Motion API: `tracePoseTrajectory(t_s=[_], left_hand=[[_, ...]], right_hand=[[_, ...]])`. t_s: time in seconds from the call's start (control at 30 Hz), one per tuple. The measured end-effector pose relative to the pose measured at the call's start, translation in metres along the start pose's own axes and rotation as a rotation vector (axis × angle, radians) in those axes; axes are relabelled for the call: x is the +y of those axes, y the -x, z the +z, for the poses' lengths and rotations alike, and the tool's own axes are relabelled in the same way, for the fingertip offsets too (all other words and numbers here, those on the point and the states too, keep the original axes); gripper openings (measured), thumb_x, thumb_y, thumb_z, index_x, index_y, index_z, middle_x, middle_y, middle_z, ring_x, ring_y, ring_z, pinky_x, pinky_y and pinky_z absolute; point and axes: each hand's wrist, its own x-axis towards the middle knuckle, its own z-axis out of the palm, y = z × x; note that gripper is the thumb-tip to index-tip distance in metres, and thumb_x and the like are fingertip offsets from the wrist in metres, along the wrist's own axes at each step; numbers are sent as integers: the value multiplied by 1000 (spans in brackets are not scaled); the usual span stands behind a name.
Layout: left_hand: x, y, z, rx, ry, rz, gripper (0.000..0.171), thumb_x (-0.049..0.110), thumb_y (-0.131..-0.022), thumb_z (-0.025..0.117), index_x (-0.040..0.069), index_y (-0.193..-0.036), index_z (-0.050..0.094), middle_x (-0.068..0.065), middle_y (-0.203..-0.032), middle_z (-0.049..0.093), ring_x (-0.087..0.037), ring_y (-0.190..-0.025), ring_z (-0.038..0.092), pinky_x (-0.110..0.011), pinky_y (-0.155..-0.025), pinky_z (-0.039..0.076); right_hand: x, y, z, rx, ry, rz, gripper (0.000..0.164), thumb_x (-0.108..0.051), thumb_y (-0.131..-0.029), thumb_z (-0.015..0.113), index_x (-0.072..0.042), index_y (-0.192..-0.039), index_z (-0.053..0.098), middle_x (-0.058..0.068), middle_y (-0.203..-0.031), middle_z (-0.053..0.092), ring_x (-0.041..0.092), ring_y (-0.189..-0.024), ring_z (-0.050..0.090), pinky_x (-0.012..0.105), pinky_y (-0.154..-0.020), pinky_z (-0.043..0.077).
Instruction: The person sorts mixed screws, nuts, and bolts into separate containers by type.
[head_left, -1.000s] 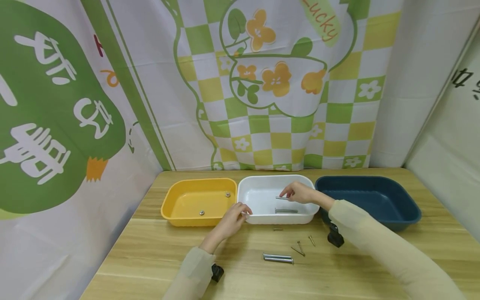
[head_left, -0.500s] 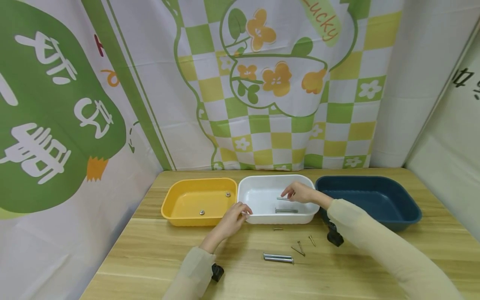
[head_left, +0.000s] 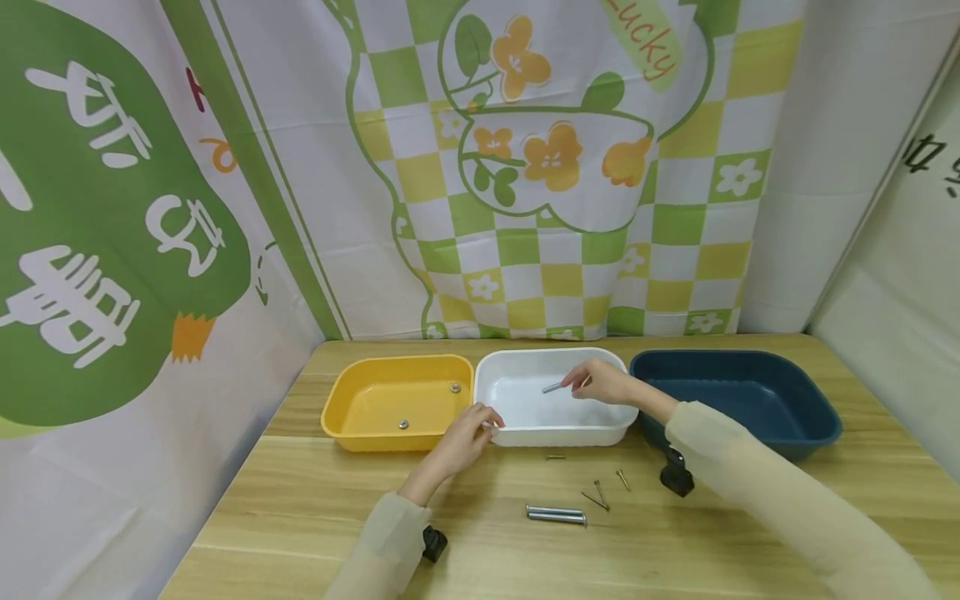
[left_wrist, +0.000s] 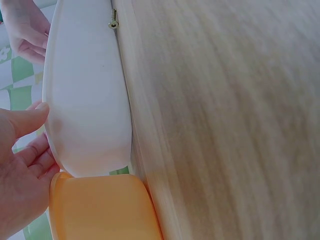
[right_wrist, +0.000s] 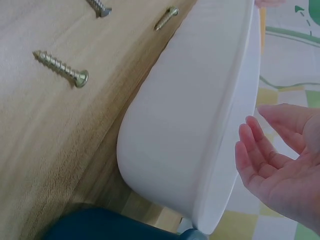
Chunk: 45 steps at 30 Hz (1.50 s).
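Note:
My left hand (head_left: 468, 435) grips the near left corner of the white plastic tray (head_left: 517, 437). In the left wrist view its thumb (left_wrist: 31, 121) lies on the tray's rim, with the other fingers around the edge. Over the tray, my right hand (head_left: 598, 382) pinches a short silver metal pin (head_left: 552, 387) that points left, tilted slightly downward. The right wrist view shows that hand (right_wrist: 287, 155) beyond the tray's rim, fingers bent toward the thumb, the pin out of sight.
A yellow tray (head_left: 360, 442) with two small metal nuts stands left; a dark blue tray (head_left: 817, 417) stands right. On the wooden table (head_left: 480, 567) lie two silver headed pins (head_left: 556, 515) and several brass-coloured screws (head_left: 624, 480). Printed cloth (head_left: 562, 275) hangs behind.
The pin in my right hand has turned from level to slanting and shifted slightly left. A silver piece low in the white tray no longer shows. My left hand stays put.

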Motion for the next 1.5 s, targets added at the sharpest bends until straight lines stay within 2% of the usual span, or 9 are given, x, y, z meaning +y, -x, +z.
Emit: tracePoseTrajectory(t_s=[0.03, 0.1, 0.2, 0.33, 0.57, 0.77, 0.9, 1.2, 1.5], left_hand=[[0, 0, 0, 0, -1, 1, 6, 2, -86, 54, 6, -89, 58, -4, -86, 53, -17, -82, 48, -28, -72, 41], [-1, 0, 0, -1, -2, 0, 6, 2, -86, 54, 6, -89, 58, -4, -87, 53, -17, -83, 48, -28, -72, 42], [0, 0, 0, -2, -3, 2, 7, 2, -86, 54, 6, -90, 58, -4, -87, 53, -18, -83, 48, -29, -73, 41], [0, 0, -1, -2, 0, 4, 7, 2, -86, 54, 6, -90, 58, -4, -86, 53, -17, -83, 48, -29, -73, 41], [-1, -1, -1, -2, -1, 4, 7, 2, -86, 54, 5, -90, 57, -4, -86, 53, -18, -83, 48, -29, -73, 42], [-2, 0, 0, -3, -3, 2, 6, 2, -86, 54, 5, -89, 58, -4, -86, 53, -18, -83, 48, -29, -73, 42], [-1, 0, 0, -5, -2, 1, 6, 2, -86, 54, 6, -90, 58, -4, -86, 52, -17, -83, 48, -28, -73, 42], [-1, 0, -1, -4, 5, 11, 6, 3, -86, 53, 6, -90, 57, -4, -85, 52, -17, -82, 47, -28, -72, 41], [-1, 0, -1, -19, 5, -16, 7, 4, -87, 53, 7, -91, 58, -4, -88, 52, -17, -84, 47, -28, -74, 42]], right_hand=[[-21, 4, -3, -1, 10, 37, 17, 0, -80, 59, 8, -94, 64, 17, -80, 62, 26, -73, 58, 35, -66, 49], [-42, 9, -5, 10, 32, 56, 16, 6, -80, 57, 13, -93, 61, 21, -81, 61, 30, -74, 57, 36, -67, 49], [-52, 12, -4, 16, 28, 56, 15, 7, -80, 56, 13, -93, 61, 19, -79, 61, 27, -73, 58, 31, -67, 49], [-54, 16, -3, 17, -12, 46, 17, 3, -81, 56, 10, -95, 63, 14, -80, 63, 20, -72, 58, 25, -65, 47], [-64, 24, 1, 16, -20, 38, 18, -1, -82, 56, 7, -97, 63, 17, -89, 64, 18, -71, 58, 24, -61, 47], [-71, 31, 6, 46, -8, 21, 16, -2, -82, 58, 5, -95, 64, 11, -82, 65, 11, -64, 54, 22, -55, 44], [-77, 35, 10, 56, -3, 25, 15, -2, -82, 58, 3, -95, 64, 7, -82, 64, 9, -65, 53, 22, -57, 44], [-84, 43, 21, 58, -48, 39, 15, -3, -83, 57, 3, -95, 64, 10, -85, 64, 8, -68, 54, 22, -61, 45], [-86, 51, 32, 60, -79, 15, 15, -1, -81, 57, 3, -93, 65, 7, -81, 63, 8, -69, 55, 23, -62, 47]])
